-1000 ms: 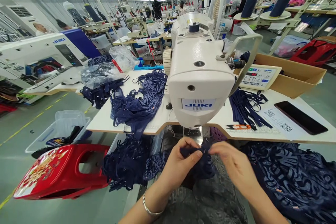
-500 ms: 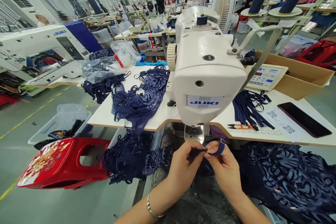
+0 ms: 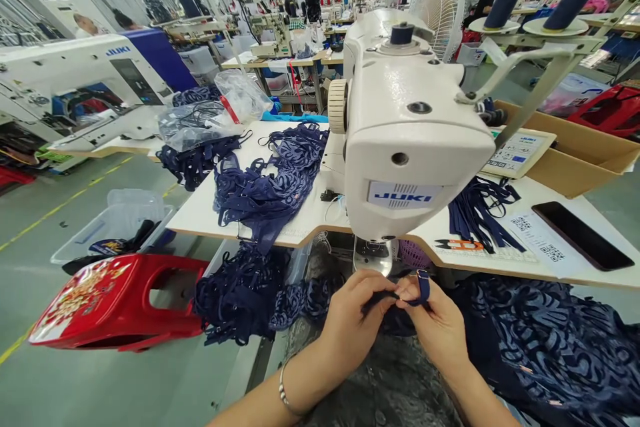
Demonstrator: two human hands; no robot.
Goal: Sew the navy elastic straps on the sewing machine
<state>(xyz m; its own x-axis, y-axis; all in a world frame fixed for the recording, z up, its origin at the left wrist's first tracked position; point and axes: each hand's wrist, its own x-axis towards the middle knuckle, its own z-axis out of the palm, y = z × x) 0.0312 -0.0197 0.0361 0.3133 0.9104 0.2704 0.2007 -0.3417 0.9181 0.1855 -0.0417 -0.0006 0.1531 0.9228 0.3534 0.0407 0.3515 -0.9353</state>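
My left hand (image 3: pixel 359 310) and my right hand (image 3: pixel 434 320) meet in front of the sewing machine (image 3: pixel 415 127), fingertips pinched together. Between them is a navy strap (image 3: pixel 423 288) with a small metal slider at its top, looped over my right fingers. The left fingers are closed on dark navy fabric at the strap's end; the exact join is hidden by the fingertips. Both hands are just below the needle area and presser foot (image 3: pixel 375 250), apart from it. A silver bracelet (image 3: pixel 283 390) circles my left wrist.
Navy patterned garments (image 3: pixel 265 180) pile on the table's left, with more fabric (image 3: pixel 550 340) at lower right. Navy straps (image 3: pixel 480 213), orange thread snips (image 3: pixel 460 245) and a phone (image 3: pixel 583 235) lie on the right. A red stool (image 3: pixel 120 300) stands on the floor at left.
The camera view has shifted slightly, so the machine appears farther right. Both hands stay pinched together on the strap, its slider end now more upright.
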